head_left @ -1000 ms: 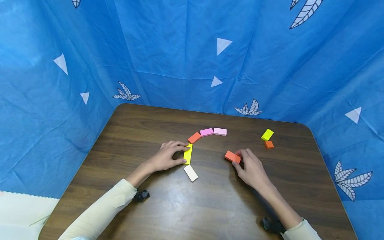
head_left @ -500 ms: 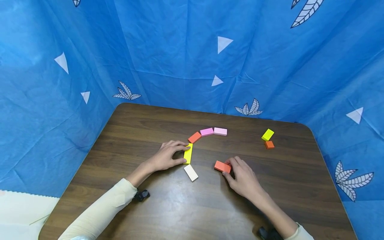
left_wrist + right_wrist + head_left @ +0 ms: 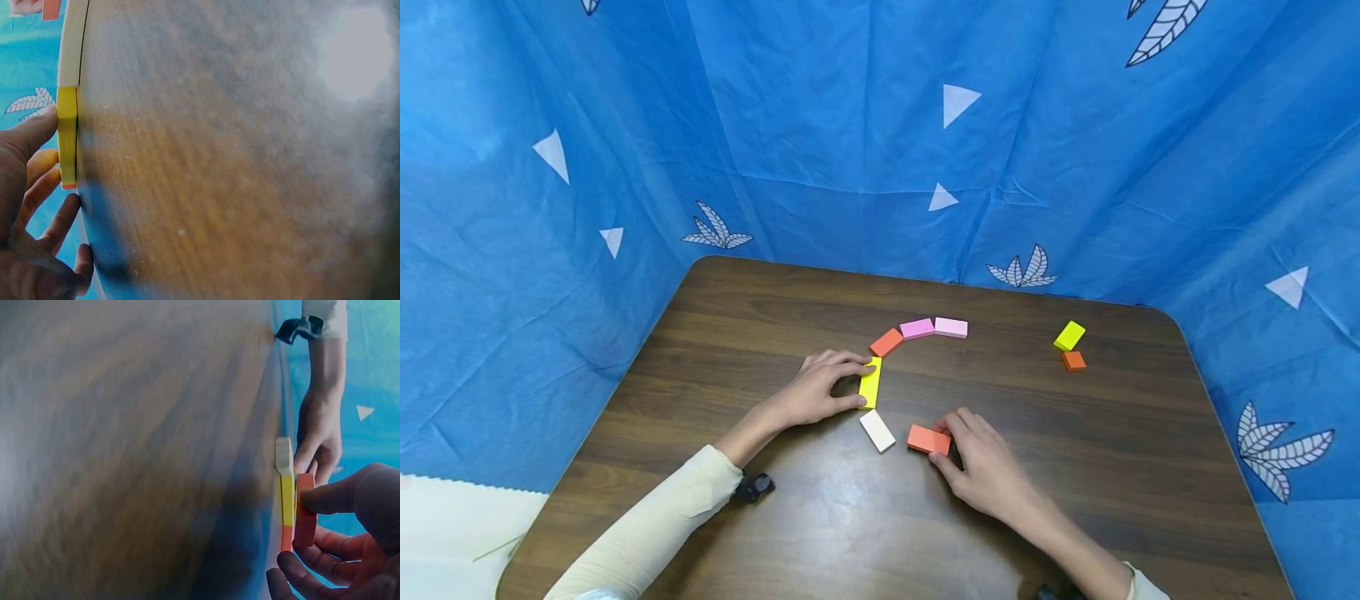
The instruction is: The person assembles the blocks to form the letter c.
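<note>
My left hand (image 3: 820, 389) holds a yellow block (image 3: 869, 384) with thumb and fingertips at its left side and far end. A cream block (image 3: 877, 431) lies at an angle just off the yellow block's near end. To the right of the cream block, my right hand (image 3: 988, 467) pinches an orange-red block (image 3: 928, 439) by its right end between thumb and fingers. The right wrist view shows this orange-red block (image 3: 305, 515) raised off the table surface. From the yellow block's far end, another orange-red block (image 3: 887, 342), a pink block (image 3: 917, 329) and a pale pink block (image 3: 951, 327) continue in a curve.
A yellow-green block (image 3: 1070, 336) and a small orange block (image 3: 1073, 361) lie close together at the back right of the brown wooden table (image 3: 760, 308). A blue patterned curtain (image 3: 820, 125) hangs around the table's back and sides.
My right hand has carried its orange-red block left and toward me, close to the cream block. The left hand has stayed at the yellow block.
</note>
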Tool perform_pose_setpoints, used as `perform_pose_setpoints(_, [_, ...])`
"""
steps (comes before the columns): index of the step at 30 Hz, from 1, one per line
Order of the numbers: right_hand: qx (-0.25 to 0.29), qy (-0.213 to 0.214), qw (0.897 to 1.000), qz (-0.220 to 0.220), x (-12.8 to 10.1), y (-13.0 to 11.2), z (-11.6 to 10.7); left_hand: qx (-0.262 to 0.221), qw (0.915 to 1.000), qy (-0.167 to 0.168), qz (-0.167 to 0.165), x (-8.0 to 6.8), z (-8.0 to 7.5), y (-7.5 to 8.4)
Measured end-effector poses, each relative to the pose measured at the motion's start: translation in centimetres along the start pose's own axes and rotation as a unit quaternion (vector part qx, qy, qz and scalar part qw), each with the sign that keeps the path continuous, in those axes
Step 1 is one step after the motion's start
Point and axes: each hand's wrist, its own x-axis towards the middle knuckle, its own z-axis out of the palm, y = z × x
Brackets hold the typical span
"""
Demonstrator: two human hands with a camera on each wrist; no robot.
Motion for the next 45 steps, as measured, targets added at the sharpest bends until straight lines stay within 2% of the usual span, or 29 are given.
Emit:
perform_pose_setpoints(12, [-0.009,-0.007,1.000,-0.027,0.2,-0.5,1.4,0.007,1.0000,0.000,0.003,0.2,-0.1,-0.1])
perform_pose_setpoints(20, [-0.016,0.003,0.998,-0.054,0.2,-0.7,1.9,0.008,0.9998,0.011,0.011,-0.4,0.0,-0.2])
perform_pose_setpoints(38, [-0.012,0.000,0.999,-0.047,0.2,-0.7,1.9,0.007,0.9999,0.009,0.004,-0.1,-0.2,-0.1])
perform_pose_setpoints(45, [0.021,-0.004,0.999,-0.036,0.3,-0.3,1.6,-0.003,1.0000,0.004,0.001,-0.1,0.0,-0.2])
